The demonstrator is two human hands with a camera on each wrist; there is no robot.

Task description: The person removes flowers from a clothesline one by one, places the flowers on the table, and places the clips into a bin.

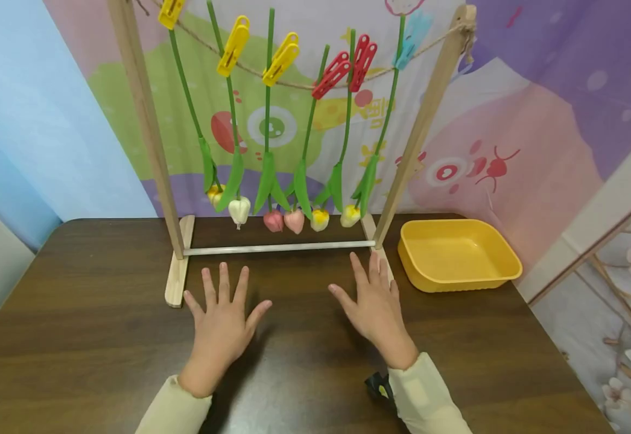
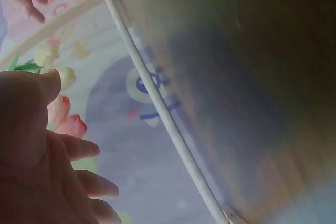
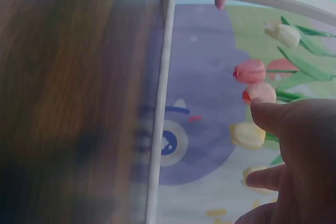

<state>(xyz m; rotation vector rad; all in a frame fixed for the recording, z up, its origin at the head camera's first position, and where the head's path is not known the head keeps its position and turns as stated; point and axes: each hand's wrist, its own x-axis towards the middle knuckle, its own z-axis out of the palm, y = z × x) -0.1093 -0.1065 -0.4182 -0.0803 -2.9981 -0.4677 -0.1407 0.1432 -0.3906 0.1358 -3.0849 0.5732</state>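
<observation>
My left hand is held over the brown table with its fingers spread and nothing in it. The right hand is likewise spread, near the right foot of a wooden frame. Several artificial tulips hang upside down from a twine line, among them a white tulip and a dark pink tulip. Yellow clothespins, red clothespins and a light blue clothespin sit on the line at the stems. Both hands are apart from the flowers.
A white crossbar joins the frame's feet just beyond the fingertips. To the right of the frame stands a yellow plastic tub. A small black object lies beside the right sleeve. A patterned cloth hangs behind the table.
</observation>
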